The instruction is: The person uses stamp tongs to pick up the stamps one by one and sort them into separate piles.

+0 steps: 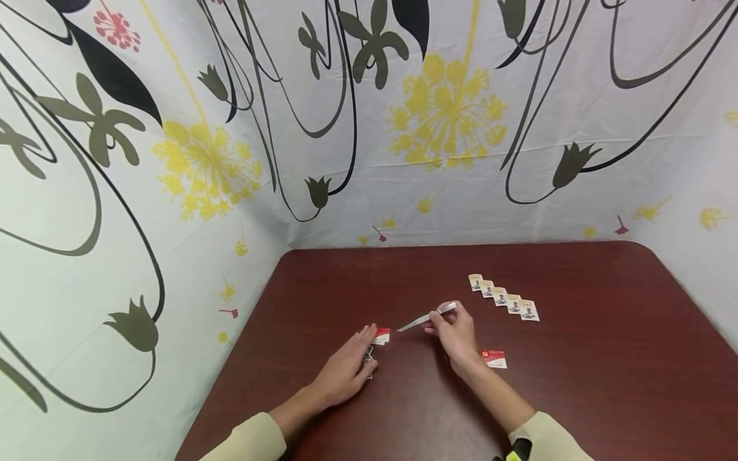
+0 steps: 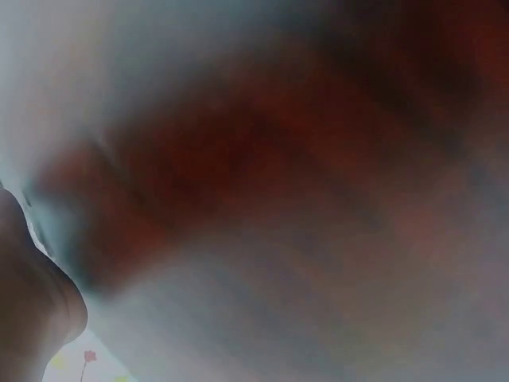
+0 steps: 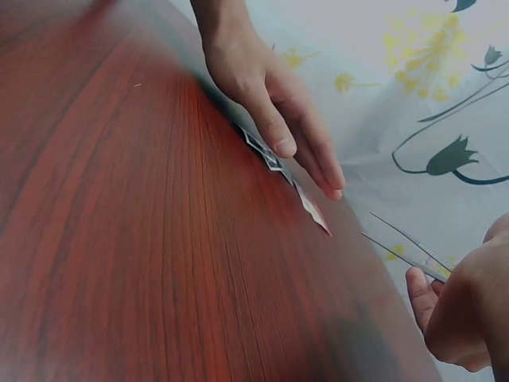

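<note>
In the head view, my right hand [image 1: 455,336] holds a pair of tweezers [image 1: 423,319], whose tips point left toward a red-and-white stamp [image 1: 382,335]. The right wrist view shows the two prongs of the tweezers [image 3: 406,253] standing apart with nothing between them. My left hand [image 1: 346,370] lies with straight fingers over the left side of that stamp and some dark-edged stamps [image 1: 369,358], partly hiding them. Whether it presses them is hard to tell. Close by my right wrist lies another red-and-white stamp [image 1: 494,360]. The left wrist view is mostly blurred.
Toward the back right, several pale stamps [image 1: 500,297] lie in a slanting, stepped row. All of this is on a dark red-brown wooden table [image 1: 605,384]. A white patterned cloth [image 1: 369,147] hangs behind and to the sides.
</note>
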The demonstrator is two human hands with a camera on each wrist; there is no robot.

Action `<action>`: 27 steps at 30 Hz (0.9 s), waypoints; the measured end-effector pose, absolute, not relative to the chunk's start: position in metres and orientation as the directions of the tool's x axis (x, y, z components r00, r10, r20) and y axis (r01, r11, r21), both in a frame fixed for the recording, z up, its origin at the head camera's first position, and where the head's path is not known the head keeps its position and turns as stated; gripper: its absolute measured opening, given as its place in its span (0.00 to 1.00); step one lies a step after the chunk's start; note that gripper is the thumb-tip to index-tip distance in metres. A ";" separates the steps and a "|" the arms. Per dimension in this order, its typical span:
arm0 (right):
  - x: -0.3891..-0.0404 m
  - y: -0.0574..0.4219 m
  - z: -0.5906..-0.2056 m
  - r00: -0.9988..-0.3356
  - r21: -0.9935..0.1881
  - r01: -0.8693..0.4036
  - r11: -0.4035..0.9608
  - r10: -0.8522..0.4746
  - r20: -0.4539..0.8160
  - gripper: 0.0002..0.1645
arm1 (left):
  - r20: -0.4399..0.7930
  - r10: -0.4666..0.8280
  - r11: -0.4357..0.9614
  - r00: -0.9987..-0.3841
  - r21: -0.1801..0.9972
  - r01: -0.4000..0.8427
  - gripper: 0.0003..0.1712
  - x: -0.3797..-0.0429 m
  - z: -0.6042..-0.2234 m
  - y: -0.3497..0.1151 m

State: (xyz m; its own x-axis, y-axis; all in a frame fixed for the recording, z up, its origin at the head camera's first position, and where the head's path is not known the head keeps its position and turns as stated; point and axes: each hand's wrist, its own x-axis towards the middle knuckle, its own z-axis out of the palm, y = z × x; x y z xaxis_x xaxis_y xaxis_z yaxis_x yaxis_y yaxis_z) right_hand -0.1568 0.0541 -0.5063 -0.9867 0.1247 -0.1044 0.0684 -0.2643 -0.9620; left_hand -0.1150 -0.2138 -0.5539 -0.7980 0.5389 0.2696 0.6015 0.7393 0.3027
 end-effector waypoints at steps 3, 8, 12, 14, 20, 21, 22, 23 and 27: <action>-0.162 0.046 -0.511 -0.986 -0.963 0.077 -0.260 0.121 -0.111 0.09 | 0.307 0.525 0.728 -0.794 0.321 0.605 0.39 -0.113 -0.558 -0.215; -0.165 0.038 -0.517 -0.984 -0.968 0.109 -0.226 0.115 -0.138 0.07 | 0.375 0.473 0.707 -0.797 0.379 0.597 0.37 -0.112 -0.563 -0.217; -0.166 0.035 -0.520 -0.980 -0.968 0.127 -0.217 0.123 -0.157 0.07 | 0.390 0.442 0.697 -0.808 0.417 0.583 0.37 -0.112 -0.565 -0.217; -0.167 0.034 -0.521 -0.979 -0.968 0.129 -0.214 0.126 -0.158 0.07 | 0.389 0.435 0.697 -0.812 0.425 0.578 0.38 -0.111 -0.565 -0.216; -0.167 0.032 -0.522 -0.979 -0.974 0.122 -0.191 0.140 -0.150 0.07 | 0.356 0.442 0.717 -0.823 0.410 0.563 0.39 -0.110 -0.562 -0.215; -0.168 0.032 -0.522 -0.979 -0.975 0.121 -0.187 0.143 -0.148 0.07 | 0.354 0.445 0.720 -0.822 0.405 0.564 0.39 -0.110 -0.563 -0.215; -0.168 0.031 -0.523 -0.978 -0.976 0.119 -0.180 0.146 -0.146 0.07 | 0.352 0.448 0.722 -0.822 0.400 0.565 0.39 -0.110 -0.563 -0.215; -0.167 0.030 -0.523 -0.978 -0.978 0.117 -0.172 0.149 -0.144 0.07 | 0.351 0.452 0.723 -0.820 0.394 0.567 0.39 -0.110 -0.563 -0.215; -0.167 0.028 -0.524 -0.977 -0.984 0.117 -0.135 0.161 -0.138 0.07 | 0.363 0.460 0.730 -0.810 0.365 0.578 0.39 -0.110 -0.565 -0.215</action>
